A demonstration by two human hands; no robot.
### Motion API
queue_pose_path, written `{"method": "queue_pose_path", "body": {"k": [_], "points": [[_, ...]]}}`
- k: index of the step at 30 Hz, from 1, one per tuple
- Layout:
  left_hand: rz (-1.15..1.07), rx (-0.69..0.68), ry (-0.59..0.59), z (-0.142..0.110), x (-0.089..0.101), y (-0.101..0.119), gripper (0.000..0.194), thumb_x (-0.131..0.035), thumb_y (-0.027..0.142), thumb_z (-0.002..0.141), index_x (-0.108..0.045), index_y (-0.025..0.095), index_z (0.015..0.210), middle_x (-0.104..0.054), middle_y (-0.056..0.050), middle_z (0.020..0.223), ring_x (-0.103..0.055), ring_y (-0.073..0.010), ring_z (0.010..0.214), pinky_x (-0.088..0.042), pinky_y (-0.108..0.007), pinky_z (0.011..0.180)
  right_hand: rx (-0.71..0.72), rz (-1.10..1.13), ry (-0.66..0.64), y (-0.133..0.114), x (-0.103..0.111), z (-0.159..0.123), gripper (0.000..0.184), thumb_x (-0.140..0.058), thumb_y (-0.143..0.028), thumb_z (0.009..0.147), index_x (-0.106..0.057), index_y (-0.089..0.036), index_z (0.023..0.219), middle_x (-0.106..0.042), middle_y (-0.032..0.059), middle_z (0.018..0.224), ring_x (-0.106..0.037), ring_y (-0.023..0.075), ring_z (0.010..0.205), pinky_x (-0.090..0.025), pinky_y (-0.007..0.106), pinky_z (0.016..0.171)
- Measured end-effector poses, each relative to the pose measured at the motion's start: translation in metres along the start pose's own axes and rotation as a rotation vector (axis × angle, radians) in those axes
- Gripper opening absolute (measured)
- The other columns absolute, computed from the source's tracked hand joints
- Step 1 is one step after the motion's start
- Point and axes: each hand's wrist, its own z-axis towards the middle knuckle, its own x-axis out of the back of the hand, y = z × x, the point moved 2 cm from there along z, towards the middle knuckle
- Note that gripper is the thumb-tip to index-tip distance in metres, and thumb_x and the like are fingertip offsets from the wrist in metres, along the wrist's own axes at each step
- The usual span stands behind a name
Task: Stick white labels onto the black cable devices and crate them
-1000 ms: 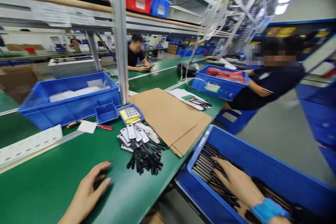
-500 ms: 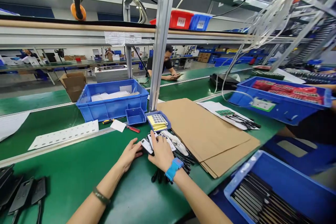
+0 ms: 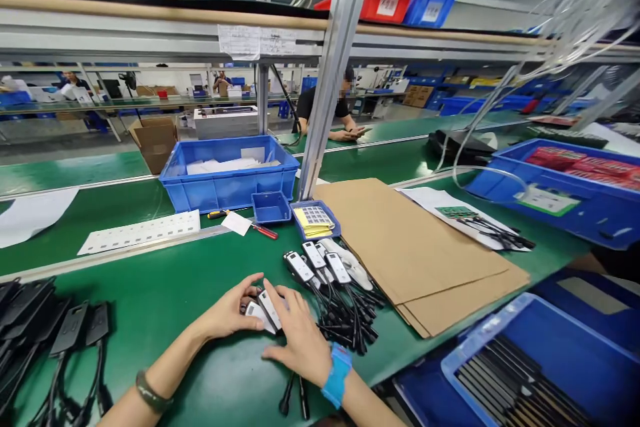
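Observation:
Two small white-faced black cable modules (image 3: 270,311) are between my hands, just above or on the green bench. My left hand (image 3: 231,310) curls round their left side, thumb in front and fingers behind. My right hand (image 3: 301,340) presses its fingers along their right side, its thumb out toward me. Black cable ends (image 3: 295,397) stick out below my right hand. Just beyond it lies a pile of similar modules (image 3: 339,268) with tangled black leads, beside a white glove (image 3: 353,263).
Brown cardboard sheets (image 3: 400,253) lie to the right. Behind stand a large blue bin (image 3: 230,190) and a small blue tray (image 3: 271,207). Black cabled devices (image 3: 70,330) are at the left. A blue crate (image 3: 575,340) of black parts is at the lower right. A metal post (image 3: 333,80) rises ahead.
My hands have come toward me and left from the pile, bringing two modules with them. The rest of the pile stays by the glove. The view has shifted.

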Motion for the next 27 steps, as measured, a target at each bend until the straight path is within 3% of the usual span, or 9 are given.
{"method": "queue_pose_path", "body": {"k": [2, 5, 8, 11, 17, 19, 21, 24, 27], "points": [[0.091, -0.032, 0.008, -0.01, -0.001, -0.005, 0.093, -0.081, 0.018, 0.06, -0.035, 0.027, 0.141, -0.056, -0.007, 0.113, -0.056, -0.0198, 0.096, -0.047, -0.031, 0.077, -0.014, 0.138, -0.079, 0.002, -0.002, -0.003, 0.1, -0.074, -0.026, 0.071, -0.015, -0.023, 0.152, -0.041, 0.0126, 0.136, -0.04, 0.03, 0.125, -0.038, 0.045, 0.103], [0.259, -0.106, 0.042, -0.02, -0.007, -0.006, 0.088, -0.072, 0.012, 0.065, -0.033, 0.029, 0.142, -0.056, -0.006, 0.114, -0.056, -0.0191, 0.095, -0.049, -0.032, 0.079, -0.068, 0.235, -0.114, 0.007, 0.002, -0.007, 0.078, -0.057, -0.019, 0.084, -0.018, -0.024, 0.151, -0.047, 0.0116, 0.132, -0.043, 0.0268, 0.125, -0.036, 0.045, 0.105], [0.478, -0.17, 0.102, -0.03, -0.013, -0.002, 0.088, -0.066, 0.007, 0.066, -0.03, 0.034, 0.143, -0.053, -0.005, 0.122, -0.056, -0.0178, 0.093, -0.048, -0.036, 0.087, -0.087, 0.303, -0.101, 0.008, 0.008, -0.009, 0.08, -0.06, -0.014, 0.078, -0.023, -0.026, 0.149, -0.05, 0.0095, 0.126, -0.048, 0.0261, 0.119, -0.042, 0.043, 0.102], [0.645, -0.208, 0.131, -0.038, -0.018, 0.001, 0.088, -0.065, 0.006, 0.069, -0.029, 0.037, 0.143, -0.049, -0.005, 0.128, -0.053, -0.0204, 0.1, -0.045, -0.039, 0.093, -0.056, 0.29, 0.02, 0.003, 0.014, -0.009, 0.076, -0.051, -0.001, 0.076, -0.033, -0.029, 0.145, -0.048, 0.0084, 0.118, -0.053, 0.0224, 0.109, -0.047, 0.038, 0.096], [0.645, -0.235, 0.143, -0.04, -0.021, -0.001, 0.092, -0.061, 0.002, 0.073, -0.018, 0.038, 0.146, -0.042, -0.005, 0.131, -0.052, -0.017, 0.094, -0.047, -0.034, 0.088, 0.027, 0.404, 0.024, -0.004, 0.015, -0.005, 0.061, -0.044, 0.001, 0.08, -0.047, -0.026, 0.135, -0.055, 0.0069, 0.118, -0.056, 0.0198, 0.11, -0.047, 0.035, 0.098], [0.667, -0.248, 0.149, -0.038, -0.021, -0.001, 0.088, -0.066, 0.007, 0.073, -0.023, 0.034, 0.145, -0.045, -0.006, 0.131, -0.052, -0.0187, 0.096, -0.047, -0.035, 0.088, -0.006, 0.485, 0.021, -0.003, 0.015, -0.004, 0.052, -0.046, -0.003, 0.082, -0.051, -0.025, 0.129, -0.058, 0.0056, 0.117, -0.059, 0.0192, 0.106, -0.049, 0.034, 0.096], [0.733, -0.26, 0.13, -0.035, -0.021, 0.0, 0.07, -0.072, 0.017, 0.074, -0.041, 0.03, 0.135, -0.054, -0.005, 0.122, -0.051, -0.022, 0.101, -0.046, -0.038, 0.089, -0.028, 0.491, 0.052, 0.0, 0.017, -0.003, 0.047, -0.047, -0.009, 0.086, -0.051, -0.024, 0.129, -0.059, 0.0062, 0.119, -0.059, 0.0201, 0.107, -0.05, 0.035, 0.095], [0.831, -0.235, 0.094, -0.035, -0.022, 0.002, 0.037, -0.074, 0.027, 0.075, -0.059, 0.026, 0.109, -0.062, -0.004, 0.103, -0.052, -0.0244, 0.099, -0.046, -0.039, 0.087, -0.074, 0.298, 0.095, 0.005, 0.023, -0.002, 0.047, -0.042, -0.015, 0.092, -0.045, -0.024, 0.138, -0.057, 0.0096, 0.12, -0.059, 0.022, 0.106, -0.051, 0.038, 0.093], [0.848, -0.221, 0.138, -0.038, -0.021, 0.002, 0.044, -0.076, 0.027, 0.072, -0.057, 0.026, 0.112, -0.055, -0.008, 0.12, -0.049, -0.0279, 0.113, -0.046, -0.043, 0.093, -0.09, 0.094, -0.009, 0.005, 0.025, -0.003, 0.045, -0.048, -0.02, 0.091, -0.049, -0.025, 0.136, -0.057, 0.0111, 0.115, -0.059, 0.0248, 0.103, -0.051, 0.039, 0.09]]}}
